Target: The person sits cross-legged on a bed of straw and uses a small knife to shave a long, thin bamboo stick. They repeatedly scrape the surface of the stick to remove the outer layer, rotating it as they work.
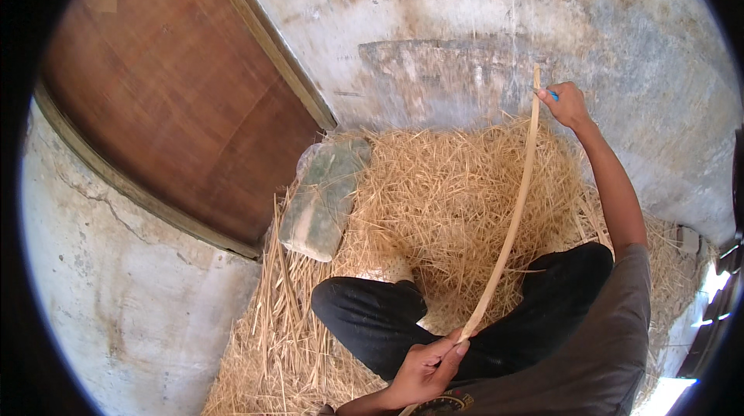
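Observation:
A long, pale strip of bamboo or cane (pixel 511 234) runs in a bow from my lap up to the far right, above the straw. Near my lap, my left hand (pixel 426 369) is closed and pinches the strip between thumb and fingers; a short piece of it shows again below that hand. At the strip's far end, my outstretched right hand (pixel 568 106) is closed around a small blue-handled tool (pixel 552 94). That tool sits against the strip's edge. Too little of it shows to tell its exact kind.
Straw-like shavings (pixel 449 191) are heaped before my crossed legs. Left of the heap lies a greenish, plastic-wrapped block (pixel 318 203), beside loose strips (pixel 283 304). A brown wooden door (pixel 178 91) and a stained wall (pixel 465 52) stand close behind.

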Demonstrator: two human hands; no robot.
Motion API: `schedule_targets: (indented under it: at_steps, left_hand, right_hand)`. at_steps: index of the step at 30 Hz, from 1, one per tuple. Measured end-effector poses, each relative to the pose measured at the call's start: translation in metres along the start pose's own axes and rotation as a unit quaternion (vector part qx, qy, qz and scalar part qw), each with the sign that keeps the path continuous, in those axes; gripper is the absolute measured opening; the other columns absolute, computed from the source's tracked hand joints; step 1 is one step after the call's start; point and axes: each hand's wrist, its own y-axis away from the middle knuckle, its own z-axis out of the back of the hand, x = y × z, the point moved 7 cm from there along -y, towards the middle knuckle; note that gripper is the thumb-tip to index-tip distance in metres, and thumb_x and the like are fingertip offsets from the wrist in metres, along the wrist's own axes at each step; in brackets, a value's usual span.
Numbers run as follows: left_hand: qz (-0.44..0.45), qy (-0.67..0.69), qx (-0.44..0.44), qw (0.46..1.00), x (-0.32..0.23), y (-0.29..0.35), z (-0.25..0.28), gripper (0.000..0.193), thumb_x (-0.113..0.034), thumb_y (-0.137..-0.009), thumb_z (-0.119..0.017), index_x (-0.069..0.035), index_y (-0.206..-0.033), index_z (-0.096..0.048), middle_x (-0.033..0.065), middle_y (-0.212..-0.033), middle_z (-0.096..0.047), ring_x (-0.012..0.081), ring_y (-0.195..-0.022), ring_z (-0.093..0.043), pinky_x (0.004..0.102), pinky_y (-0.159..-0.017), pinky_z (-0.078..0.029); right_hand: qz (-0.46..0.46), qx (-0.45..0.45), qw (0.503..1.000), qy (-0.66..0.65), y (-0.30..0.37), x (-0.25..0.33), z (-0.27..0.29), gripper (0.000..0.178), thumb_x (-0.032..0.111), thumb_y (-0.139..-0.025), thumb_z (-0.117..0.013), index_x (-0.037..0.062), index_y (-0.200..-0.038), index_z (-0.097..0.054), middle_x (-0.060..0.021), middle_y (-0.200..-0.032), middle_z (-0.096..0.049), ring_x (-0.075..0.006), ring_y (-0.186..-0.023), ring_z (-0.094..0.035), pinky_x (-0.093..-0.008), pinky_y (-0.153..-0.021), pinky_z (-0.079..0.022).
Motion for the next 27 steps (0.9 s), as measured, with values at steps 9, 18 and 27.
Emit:
schedule_targets:
  at_steps: [9, 18, 27]
  left_hand:
    - [0.028, 0.044, 0.010, 0.999, 0.020, 0.004, 0.001, 0.031, -0.013, -0.098, -0.047, -0.001, -0.125, -0.055, -0.0065, -0.060, -0.042, 0.0001, -0.050, -0.036, 0.0184, -0.045, -0.029]
    - [0.045, 0.062, -0.017, 0.997, 0.025, -0.014, 0.006, 0.031, -0.011, -0.098, -0.048, -0.004, -0.127, -0.054, -0.0070, -0.056, -0.038, 0.0000, -0.047, -0.036, 0.0184, -0.043, -0.028]
    - [0.059, 0.048, -0.134, 0.988, 0.017, -0.035, 0.043, 0.030, -0.013, -0.098, -0.047, -0.003, -0.125, -0.055, -0.0065, -0.052, -0.039, 0.0002, -0.042, -0.035, 0.0181, -0.039, -0.028]
  right_hand:
    - [-0.291, -0.179, 0.939, -0.033, 0.052, -0.211, -0.024, 0.085, 0.072, -0.086, -0.031, -0.0037, -0.054, -0.053, -0.0197, -0.056, -0.056, -0.0343, -0.057, -0.055, -0.0441, -0.060, -0.042]
    - [-0.257, -0.054, 0.811, -0.523, 0.056, -0.005, 0.021, 0.049, 0.054, -0.091, -0.049, 0.0069, -0.080, -0.055, 0.0053, -0.046, -0.028, -0.0044, -0.036, -0.024, -0.0213, -0.036, -0.018]
    - [0.045, 0.167, 0.951, -0.255, 0.141, 0.174, 0.002, 0.057, 0.064, -0.077, -0.059, 0.0082, -0.064, -0.062, -0.0028, -0.053, -0.051, -0.0202, -0.046, -0.050, -0.0364, -0.047, -0.040]
